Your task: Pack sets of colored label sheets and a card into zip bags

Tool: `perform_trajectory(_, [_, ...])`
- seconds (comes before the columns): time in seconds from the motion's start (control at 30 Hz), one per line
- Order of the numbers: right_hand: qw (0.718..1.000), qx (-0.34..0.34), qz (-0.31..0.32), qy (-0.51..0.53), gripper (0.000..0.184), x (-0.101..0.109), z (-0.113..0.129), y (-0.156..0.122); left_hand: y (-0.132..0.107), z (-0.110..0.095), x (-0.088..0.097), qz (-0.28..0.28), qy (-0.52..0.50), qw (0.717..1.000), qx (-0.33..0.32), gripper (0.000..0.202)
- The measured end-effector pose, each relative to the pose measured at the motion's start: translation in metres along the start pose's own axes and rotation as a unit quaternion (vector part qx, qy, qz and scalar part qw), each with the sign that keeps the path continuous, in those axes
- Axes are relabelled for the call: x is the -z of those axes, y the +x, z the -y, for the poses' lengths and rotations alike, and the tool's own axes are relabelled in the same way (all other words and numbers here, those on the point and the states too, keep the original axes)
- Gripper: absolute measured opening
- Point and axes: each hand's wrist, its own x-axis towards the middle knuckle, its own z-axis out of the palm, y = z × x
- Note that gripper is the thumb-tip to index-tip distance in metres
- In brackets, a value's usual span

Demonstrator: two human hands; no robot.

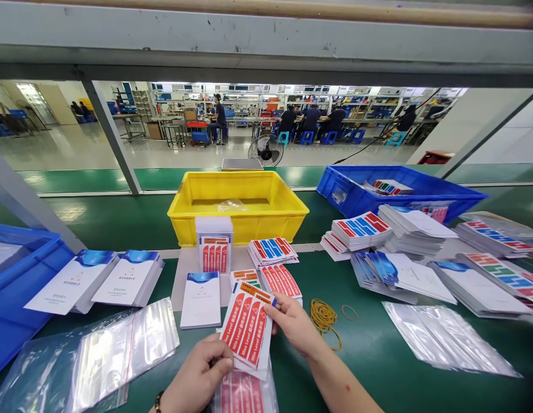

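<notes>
You had the red-and-white paper label sheet [247,330] pinned between both hands, low and dead centre.

Your left hand [202,373] was curled closed on its near bottom corner, and your right hand [292,324] pinched its far right edge, thumb on top. The sheet's long axis ran away from you, tipped slightly right, with both hands equally close. It hung just above a clear plastic bag [243,396] of more red labels, and the yellow rubber bands [322,315] lay just right of your right hand.
</notes>
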Motion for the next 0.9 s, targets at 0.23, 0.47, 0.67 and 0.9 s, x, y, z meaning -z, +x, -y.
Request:
perform_trajectory(0.23, [0.999, -0.024, 0.017, -0.03, 0.04, 0.006, 0.005, 0.0, -0.002, -0.004, -0.005, -0.003, 0.0, 1.0, -0.002, 0.022])
perform_trajectory(0.47, [0.998, -0.025, 0.059, -0.011, 0.053, -0.013, 0.002, -0.008, 0.003, -0.004, -0.008, -0.075, -0.013, 0.997, 0.033, 0.02])
perform_trajectory(0.67, [0.983, 0.017, 0.103, -0.152, 0.02, -0.02, 0.012, -0.016, 0.004, 0.001, -0.011, -0.121, -0.063, 0.99, 0.026, 0.028])
perform_trajectory(0.9, [0.981, 0.031, 0.158, -0.111, 0.022, -0.014, 0.011, -0.016, 0.004, 0.006, -0.018, -0.124, -0.127, 0.983, 0.039, 0.027])
